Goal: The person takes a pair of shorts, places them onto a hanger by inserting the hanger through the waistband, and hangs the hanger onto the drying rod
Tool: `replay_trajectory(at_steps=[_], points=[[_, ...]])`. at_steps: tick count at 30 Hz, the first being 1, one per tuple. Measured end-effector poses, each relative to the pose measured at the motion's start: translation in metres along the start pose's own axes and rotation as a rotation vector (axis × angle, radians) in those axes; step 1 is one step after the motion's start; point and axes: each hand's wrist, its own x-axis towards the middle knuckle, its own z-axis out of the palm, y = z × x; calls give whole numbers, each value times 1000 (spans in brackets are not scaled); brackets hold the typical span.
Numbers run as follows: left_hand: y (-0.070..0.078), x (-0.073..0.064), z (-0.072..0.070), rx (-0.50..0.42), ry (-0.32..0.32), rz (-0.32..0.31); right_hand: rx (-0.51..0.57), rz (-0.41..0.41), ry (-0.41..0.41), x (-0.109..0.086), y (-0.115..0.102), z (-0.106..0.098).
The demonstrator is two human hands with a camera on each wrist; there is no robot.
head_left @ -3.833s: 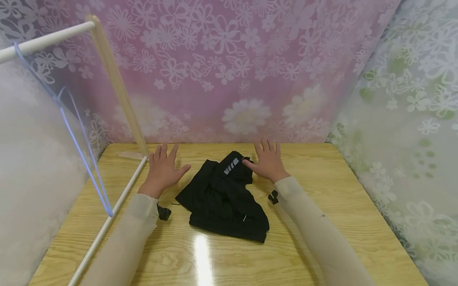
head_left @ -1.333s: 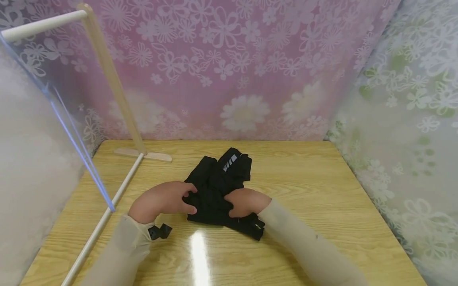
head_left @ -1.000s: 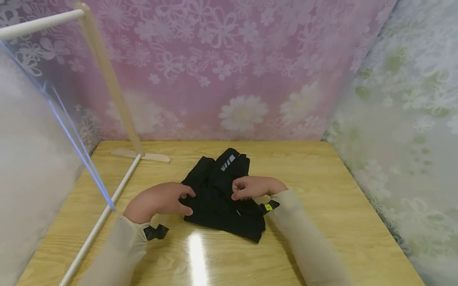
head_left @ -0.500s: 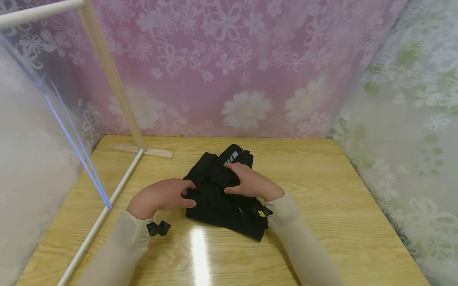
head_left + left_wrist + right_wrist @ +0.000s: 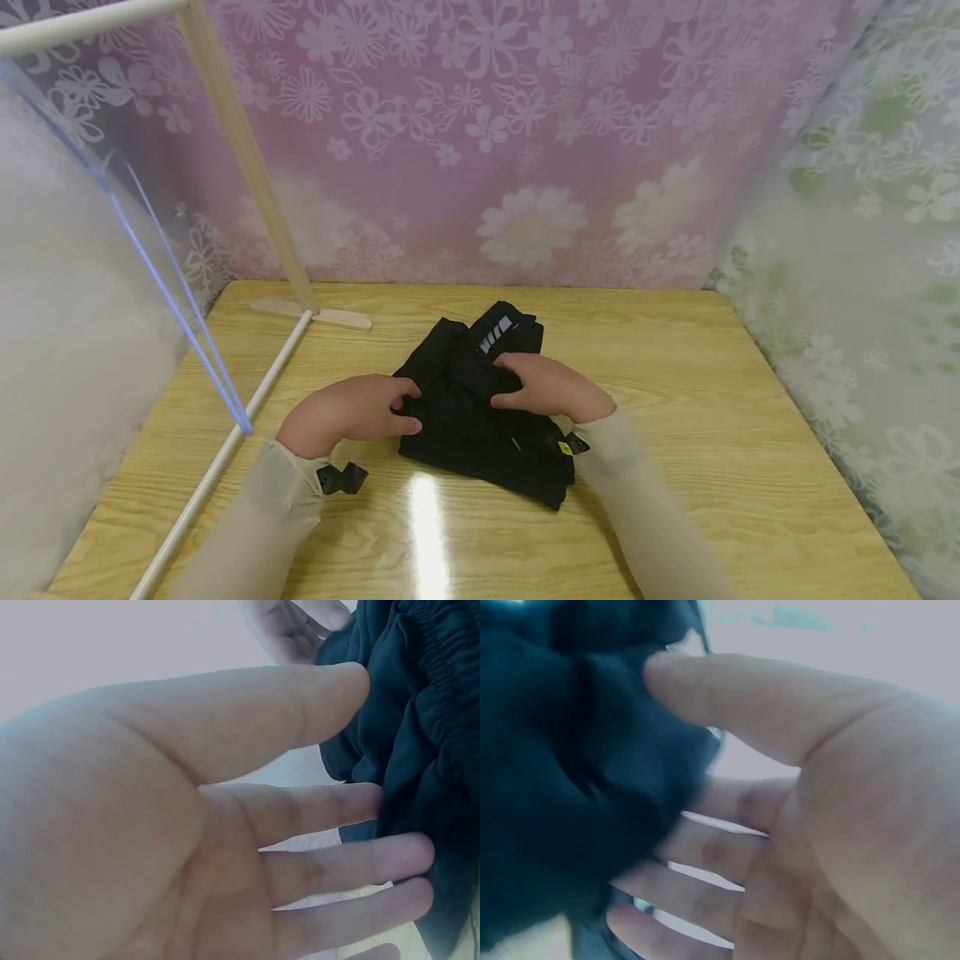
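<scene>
"So, where does the black garment (image 5: 457, 421) lie?"

"Between the two hands, rumpled on the wooden table (image 5: 712, 467), right at the fingertips of both."

"How do the fingers of the left hand (image 5: 345, 412) look?"

"Stretched out, with the thumb well apart from the others. In the left wrist view the fingertips reach the cloth's edge and the thumb tip overlaps it. Whether that thumb presses, I can't tell. Gathered fabric (image 5: 442, 649) shows beyond those tips."

"And the right hand (image 5: 551, 387)?"

"Thumb and fingers are apart there too, lightly bent over the cloth. They look loose rather than clamped, though the right wrist view is blurred, so I can't tell how firmly they touch."

"What's around the right fingertips?"

"Grey stripes (image 5: 495, 333) on the garment, just beyond them, and a small pale mark (image 5: 516, 444) on the near side of the thumb."

"Anything left of the left fingers?"

"Yes, well apart from them: a blue hanger (image 5: 168, 298) slanting down, its lower corner beside the white bottom bar (image 5: 225, 454) of a rack (image 5: 250, 158). Far beyond all the fingers, a pink flowered backdrop (image 5: 450, 192) rises behind the table."
</scene>
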Motion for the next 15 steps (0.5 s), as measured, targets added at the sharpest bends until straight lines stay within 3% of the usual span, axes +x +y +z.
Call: replay_trajectory(at_steps=[5,10,12,15], points=[[-4,0,0,-13,22,-4,76,5,54,-11,7,-14],[-7,1,-2,-16,111,16,53,-36,137,-14,4,-18],[-7,1,-3,-14,117,30,49,-81,99,-16,-2,-17],[-4,3,-5,1,130,75,75,-112,-47,-22,-16,-13]])
